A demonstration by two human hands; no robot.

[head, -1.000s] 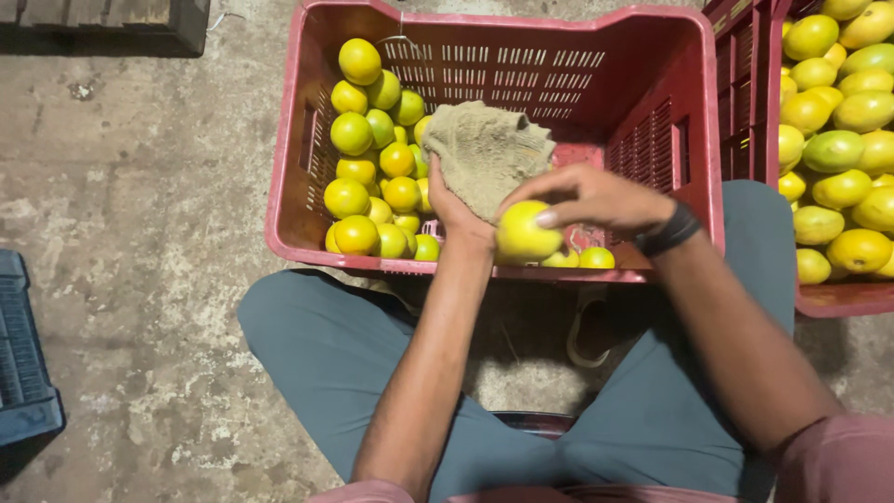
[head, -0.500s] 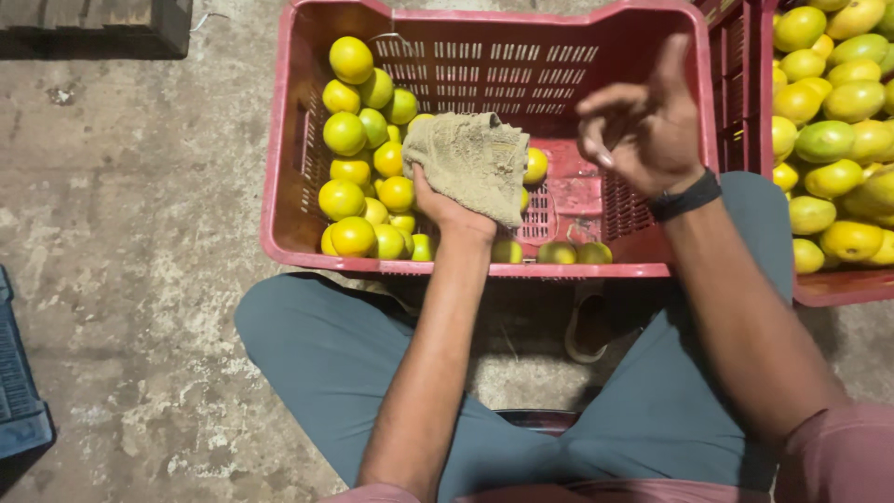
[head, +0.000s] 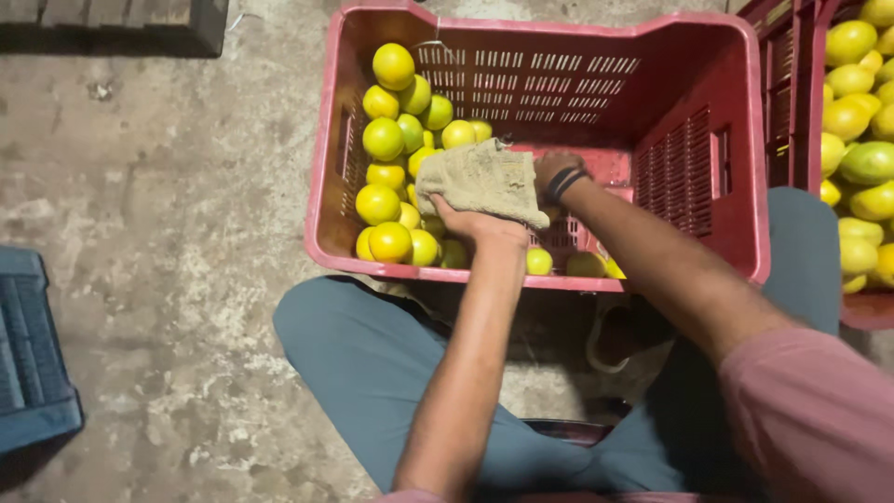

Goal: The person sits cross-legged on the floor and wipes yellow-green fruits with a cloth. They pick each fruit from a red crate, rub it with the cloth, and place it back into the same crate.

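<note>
The left hand (head: 480, 224) grips a rough cloth (head: 482, 180) over the red crate (head: 549, 56) of citrus fruits (head: 396, 149) — the right hand (head: 551, 169) is tucked behind it, grip unclear.

- Red crate (head: 717, 168): right half of the floor is bare, open from above; only the tall slotted walls fence it in.
- Left half is blocked by the yellow-green fruit pile (head: 396, 168), stacked against the left wall up to near the rim.
- A few loose fruits (head: 568, 264) lie along the near wall.
- Left hand (head: 480, 224) with the beige cloth (head: 480, 177) covers the crate's middle; right hand (head: 554, 172) is mostly hidden just behind the cloth.
- Both forearms cross the near rim, so entry from the near side is tight.
- Second crate (head: 792, 93) touches the right wall: no gap.
- Concrete floor (head: 158, 233) on the left is open as far as the blue crate (head: 33, 363).
</note>
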